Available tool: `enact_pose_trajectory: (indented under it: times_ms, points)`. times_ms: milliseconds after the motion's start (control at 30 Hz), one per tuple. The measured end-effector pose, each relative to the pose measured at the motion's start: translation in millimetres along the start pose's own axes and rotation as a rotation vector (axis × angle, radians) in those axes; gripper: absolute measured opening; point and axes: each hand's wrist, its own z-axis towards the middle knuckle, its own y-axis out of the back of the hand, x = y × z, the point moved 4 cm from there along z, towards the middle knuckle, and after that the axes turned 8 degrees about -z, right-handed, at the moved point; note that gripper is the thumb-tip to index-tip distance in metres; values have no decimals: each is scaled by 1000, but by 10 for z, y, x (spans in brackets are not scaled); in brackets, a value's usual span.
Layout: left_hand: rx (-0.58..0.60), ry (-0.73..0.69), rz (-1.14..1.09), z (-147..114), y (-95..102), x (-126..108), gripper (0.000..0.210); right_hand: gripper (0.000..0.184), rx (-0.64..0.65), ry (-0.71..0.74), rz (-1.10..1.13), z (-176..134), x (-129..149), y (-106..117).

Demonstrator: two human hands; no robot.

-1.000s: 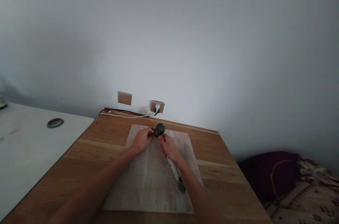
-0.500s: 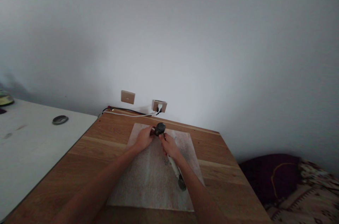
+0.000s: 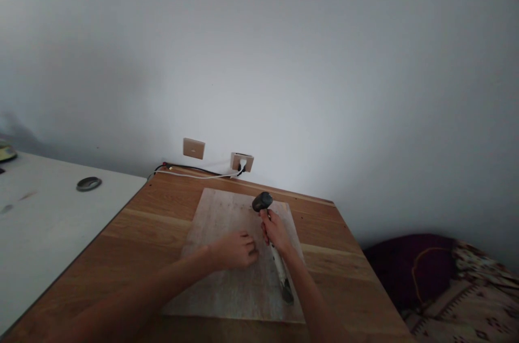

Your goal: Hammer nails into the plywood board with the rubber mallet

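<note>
The right hand holds the hammer. Its grip is wrapped around the handle just below the dark head; the pale handle extends from the hand toward the wearer and terminates in a dark end. The hammer is positioned over the right portion of the board, head toward the wall. Contact between head and board cannot be determined from this view.

The left hand is located over the middle of the board, left of the handle and apart from it. Its fingers are bent, knuckles up; whether its grip is spread or pinching an object cannot be told.

The board lies flat on the wooden tabletop. Small dark specks, too small to identify, show near its far edge.

At the rear of the wooden tabletop, a white cable and a black cable run left from the socket, which is fitted with a white plug. A second wall plate is mounted to its left. The adjoining white tabletop carries a dark ring. Purple cloth and patterned cloth lie at the right.
</note>
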Motion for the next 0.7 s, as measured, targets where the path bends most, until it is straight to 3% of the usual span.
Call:
enact_pose_trajectory:
  times_ms: [100,167,233,333,400,500,700]
  points:
    - [-25,-14,13,28,1,-11,17,45,17,-3,-14,-43,-33,29]
    - [-34,91,-67,-22,10,162,15,43,25,-5,-24,-64,-45,27]
    - [-83,321,-197,-131,33,458,18,42,35,-9,-20,-72,-53,12]
    - [-270,727,-396,-379,76,939,25,43,47,-6,-1,-65,-53,-37]
    - [-337,880,-452,-512,79,1154,27,43,56,0,17,-50,-44,-91]
    - [-324,929,-480,-588,57,1296,29,43,62,4,42,-18,-18,-183]
    - [-371,929,-545,-570,22,1318,23,41,104,6,41,32,79,-312]
